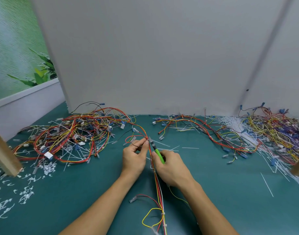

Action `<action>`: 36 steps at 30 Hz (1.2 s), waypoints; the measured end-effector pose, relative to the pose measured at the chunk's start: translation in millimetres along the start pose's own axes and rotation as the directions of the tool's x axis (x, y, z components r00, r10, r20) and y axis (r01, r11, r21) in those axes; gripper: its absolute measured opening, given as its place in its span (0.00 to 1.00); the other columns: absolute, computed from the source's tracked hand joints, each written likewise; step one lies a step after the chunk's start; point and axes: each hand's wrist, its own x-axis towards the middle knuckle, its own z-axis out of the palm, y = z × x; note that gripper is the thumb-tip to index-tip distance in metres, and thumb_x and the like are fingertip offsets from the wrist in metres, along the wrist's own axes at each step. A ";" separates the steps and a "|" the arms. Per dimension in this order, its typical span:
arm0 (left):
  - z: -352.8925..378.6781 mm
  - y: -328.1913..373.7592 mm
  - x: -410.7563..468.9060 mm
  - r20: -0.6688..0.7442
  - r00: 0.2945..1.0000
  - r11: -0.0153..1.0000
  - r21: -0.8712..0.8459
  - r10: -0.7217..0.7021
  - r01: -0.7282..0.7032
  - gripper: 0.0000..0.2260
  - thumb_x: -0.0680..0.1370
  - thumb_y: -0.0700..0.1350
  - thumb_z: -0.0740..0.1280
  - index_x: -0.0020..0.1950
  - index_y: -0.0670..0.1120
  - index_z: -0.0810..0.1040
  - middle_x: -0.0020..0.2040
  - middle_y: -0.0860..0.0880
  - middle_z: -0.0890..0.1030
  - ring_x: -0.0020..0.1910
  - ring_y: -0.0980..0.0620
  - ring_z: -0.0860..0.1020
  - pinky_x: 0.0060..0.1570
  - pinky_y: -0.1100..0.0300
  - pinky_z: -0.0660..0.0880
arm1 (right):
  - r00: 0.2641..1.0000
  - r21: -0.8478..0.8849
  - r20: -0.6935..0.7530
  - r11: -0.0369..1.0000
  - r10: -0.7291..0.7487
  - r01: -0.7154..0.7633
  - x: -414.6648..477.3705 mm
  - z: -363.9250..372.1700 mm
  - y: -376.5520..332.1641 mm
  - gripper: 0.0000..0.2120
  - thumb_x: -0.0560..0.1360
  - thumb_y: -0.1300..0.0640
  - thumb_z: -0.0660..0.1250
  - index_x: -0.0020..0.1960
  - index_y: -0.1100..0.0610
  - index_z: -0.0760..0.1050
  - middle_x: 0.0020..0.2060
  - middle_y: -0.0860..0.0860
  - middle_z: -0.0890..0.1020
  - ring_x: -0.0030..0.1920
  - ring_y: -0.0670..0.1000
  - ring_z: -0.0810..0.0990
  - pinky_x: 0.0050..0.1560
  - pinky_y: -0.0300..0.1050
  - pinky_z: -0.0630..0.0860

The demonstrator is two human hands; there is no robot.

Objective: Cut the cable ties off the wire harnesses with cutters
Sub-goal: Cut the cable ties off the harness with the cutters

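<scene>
Your left hand [134, 156] pinches the wire harness [156, 181]; your right hand [170, 168] grips green-handled cutters [158, 153]. Next: snip, sparing wires.

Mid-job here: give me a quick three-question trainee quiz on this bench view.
1. True or false: the right hand holds the green-handled cutters.
2. What does the left hand pinch? A) the wire harness B) a loose tie C) nothing
3. Fill the gap: the curled white tie scraps lie on the table at the person's near ____.

Key: 1 true; 2 A; 3 left.
</scene>
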 end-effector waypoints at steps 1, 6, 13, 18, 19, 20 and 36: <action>0.1 0.1 0.2 -0.001 1.000 1.000 0.000 0.001 -0.001 0.14 0.78 0.36 0.71 0.48 0.57 0.83 0.42 0.64 0.85 0.44 0.66 0.82 0.46 0.73 0.74 | 1.000 0.011 -0.007 1.000 0.004 -0.004 0.6 -0.8 -0.2 0.22 0.82 0.38 0.59 0.41 0.53 0.76 0.35 0.50 0.81 0.36 0.54 0.79 0.38 0.49 0.76; 0.9 -1.8 0.6 -0.003 0.999 0.999 -0.033 -0.040 0.040 0.12 0.78 0.37 0.71 0.48 0.56 0.83 0.42 0.63 0.85 0.44 0.65 0.82 0.46 0.73 0.75 | 0.999 0.071 -0.011 0.997 0.034 -0.033 2.4 0.2 -2.5 0.24 0.83 0.42 0.59 0.33 0.54 0.69 0.23 0.46 0.70 0.24 0.46 0.67 0.30 0.45 0.66; 2.3 -2.7 -0.5 0.001 0.999 0.998 -0.031 -0.052 0.052 0.10 0.78 0.38 0.71 0.48 0.55 0.84 0.42 0.62 0.86 0.42 0.64 0.81 0.45 0.72 0.75 | 0.987 0.203 -0.093 0.973 0.133 -0.112 11.2 -13.9 3.7 0.25 0.83 0.41 0.58 0.45 0.63 0.78 0.30 0.53 0.74 0.34 0.57 0.73 0.41 0.61 0.80; 1.4 -1.2 -0.7 -0.002 0.999 0.998 -0.036 -0.050 0.050 0.10 0.78 0.39 0.72 0.48 0.55 0.84 0.42 0.61 0.86 0.42 0.64 0.81 0.45 0.72 0.75 | 0.993 0.097 -0.091 0.993 0.069 -0.060 9.0 -13.3 10.6 0.24 0.82 0.39 0.61 0.34 0.53 0.71 0.25 0.46 0.70 0.28 0.48 0.68 0.32 0.47 0.66; 1.7 -1.0 -0.7 -0.003 0.999 0.998 -0.035 -0.048 0.047 0.11 0.78 0.38 0.72 0.47 0.56 0.83 0.42 0.61 0.86 0.42 0.64 0.81 0.45 0.72 0.75 | 0.996 0.079 -0.079 0.996 0.045 -0.039 8.4 -11.5 10.6 0.23 0.82 0.39 0.61 0.34 0.52 0.72 0.25 0.46 0.71 0.28 0.47 0.69 0.32 0.46 0.66; 1.9 -0.8 -0.9 -0.003 0.999 0.998 -0.036 -0.047 0.047 0.11 0.78 0.38 0.72 0.47 0.56 0.83 0.42 0.61 0.86 0.42 0.64 0.81 0.45 0.72 0.75 | 0.997 0.065 -0.067 0.998 0.024 -0.020 7.7 -9.7 10.4 0.22 0.81 0.39 0.62 0.36 0.52 0.74 0.26 0.46 0.73 0.29 0.46 0.70 0.32 0.45 0.67; 1.3 1.2 -0.1 0.019 0.995 0.993 -0.071 -0.096 0.097 0.11 0.78 0.37 0.71 0.47 0.55 0.84 0.42 0.60 0.86 0.43 0.63 0.83 0.46 0.71 0.75 | 0.999 0.018 -0.053 1.000 0.000 0.001 5.0 -4.4 4.0 0.24 0.82 0.40 0.60 0.34 0.54 0.72 0.26 0.47 0.72 0.29 0.48 0.69 0.31 0.46 0.66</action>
